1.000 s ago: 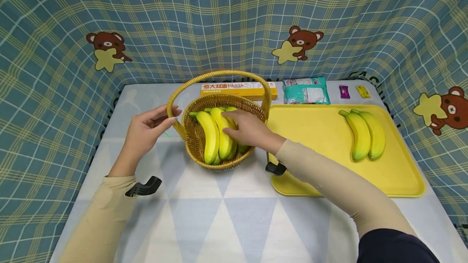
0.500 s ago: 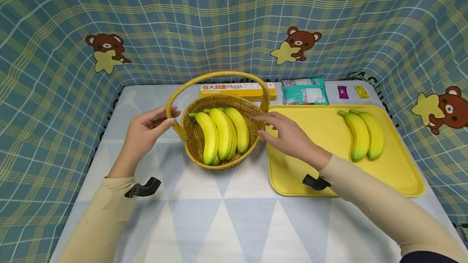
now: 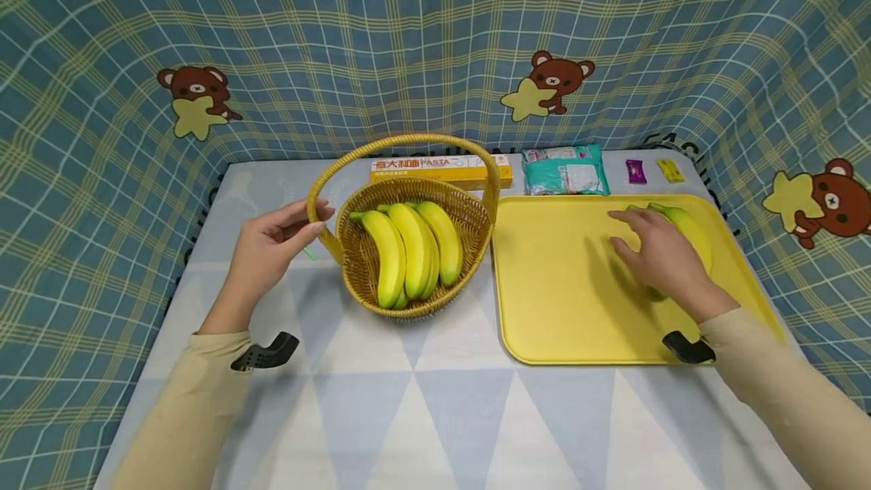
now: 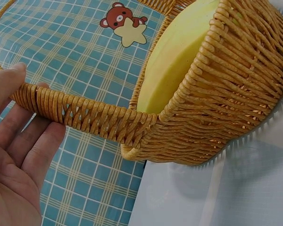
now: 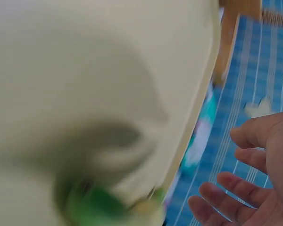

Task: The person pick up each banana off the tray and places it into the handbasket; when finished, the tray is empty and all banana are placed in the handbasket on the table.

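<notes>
In the head view my left hand (image 3: 265, 252) pinches the left side of the handle (image 3: 314, 203) of a wicker basket (image 3: 469, 216). The left wrist view has the thumb on one side of the handle (image 4: 85, 113) and fingers on the other. Several yellow bananas (image 3: 411, 248) lie in the basket. My right hand (image 3: 656, 255) hovers over the yellow tray (image 3: 544, 278) with nothing in its grasp, fingers spread. It partly covers two bananas (image 3: 694, 237) on the tray's right side. The right wrist view catches those fingers apart above a blurred green banana end (image 5: 96, 205).
Behind the basket lies a pasta box (image 3: 442, 171), with a teal packet (image 3: 565, 170) to its right. Purple (image 3: 636, 171) and yellow (image 3: 670, 170) small wrapped sweets sit at the back right. A plaid curtain (image 3: 381, 44) surrounds the table.
My right hand has left the bananas in the basket and moved right, over the tray and its two bananas. My left hand keeps its place on the handle.
</notes>
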Action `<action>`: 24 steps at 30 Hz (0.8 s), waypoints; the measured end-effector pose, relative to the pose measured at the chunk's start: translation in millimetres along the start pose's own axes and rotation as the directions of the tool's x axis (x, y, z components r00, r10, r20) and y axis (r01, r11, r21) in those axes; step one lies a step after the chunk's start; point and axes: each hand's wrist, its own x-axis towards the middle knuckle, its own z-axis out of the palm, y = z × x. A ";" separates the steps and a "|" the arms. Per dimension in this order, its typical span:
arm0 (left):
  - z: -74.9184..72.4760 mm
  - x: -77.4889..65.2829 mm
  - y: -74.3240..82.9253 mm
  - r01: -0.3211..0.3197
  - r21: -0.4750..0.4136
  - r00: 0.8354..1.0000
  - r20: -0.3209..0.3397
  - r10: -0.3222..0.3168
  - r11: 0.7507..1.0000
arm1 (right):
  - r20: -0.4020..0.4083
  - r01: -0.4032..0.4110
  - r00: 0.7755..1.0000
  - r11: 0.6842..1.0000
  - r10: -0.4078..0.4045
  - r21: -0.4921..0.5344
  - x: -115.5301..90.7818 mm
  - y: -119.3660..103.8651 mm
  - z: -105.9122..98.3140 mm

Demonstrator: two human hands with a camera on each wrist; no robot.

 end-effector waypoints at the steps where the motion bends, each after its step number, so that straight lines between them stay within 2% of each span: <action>1: 0.1 -0.1 0.3 0.002 0.005 1.000 0.000 -0.002 1.000 | 0.004 -0.026 1.000 1.000 0.026 -0.001 -1.1 9.9 -1.9; 5: 0.3 -0.1 1.5 0.004 0.014 1.000 0.002 -0.004 1.000 | 0.005 -0.093 0.996 0.996 0.093 -0.002 -5.5 42.7 -7.3; 9: 0.1 -0.5 1.4 0.007 -0.002 1.000 0.000 -0.007 1.000 | 0.015 -0.148 0.989 0.989 0.148 -0.001 -7.9 59.6 -9.6; 13: 0.1 -0.9 -0.1 0.006 -0.010 1.000 0.002 -0.006 1.000 | 0.064 -0.210 0.975 0.977 0.211 -0.020 -7.6 64.9 -9.3; 19: 0.0 -0.9 -0.7 0.017 -0.011 1.000 0.000 -0.017 1.000 | 0.135 -0.230 0.964 0.973 0.230 -0.019 -4.1 67.6 -6.8; 24: -0.1 -1.1 -0.5 0.020 -0.007 1.000 -0.001 -0.020 1.000 | 0.195 -0.268 0.944 0.963 0.267 -0.021 -3.9 68.6 -6.6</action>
